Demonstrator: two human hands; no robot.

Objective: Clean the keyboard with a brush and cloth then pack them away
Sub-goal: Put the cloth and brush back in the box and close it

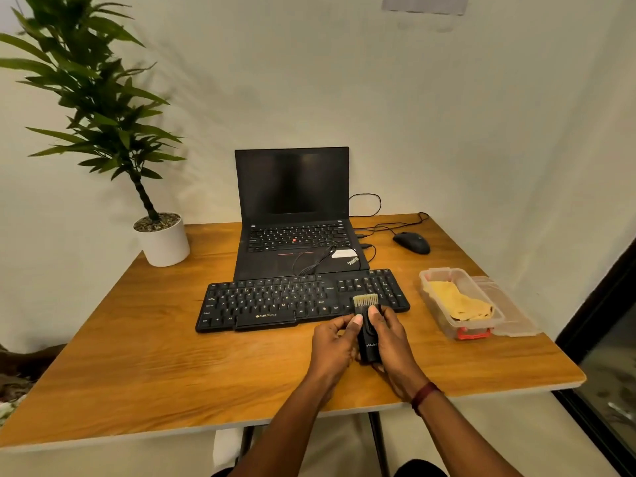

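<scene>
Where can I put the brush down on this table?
The biggest bare patch is the wooden table in front of the black keyboard, left of the left hand. There is also room between the white plant pot and the keyboard's left end. The right side is crowded: clear plastic box with yellow cloth, its lid, black mouse, cables.

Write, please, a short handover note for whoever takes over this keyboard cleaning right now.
Left hand: grip on the black-handled brush with pale bristles, thumb near its head.
Right hand: grip round the brush handle.
The bristles point at the right end of the black keyboard on the wooden table; contact unclear.
The yellow cloth lies in the open clear plastic box right of the keyboard, with the clear lid flat beside it.
Done: brush in hand.
Left: brush the keys, wipe with the cloth, pack both, close the box.
</scene>
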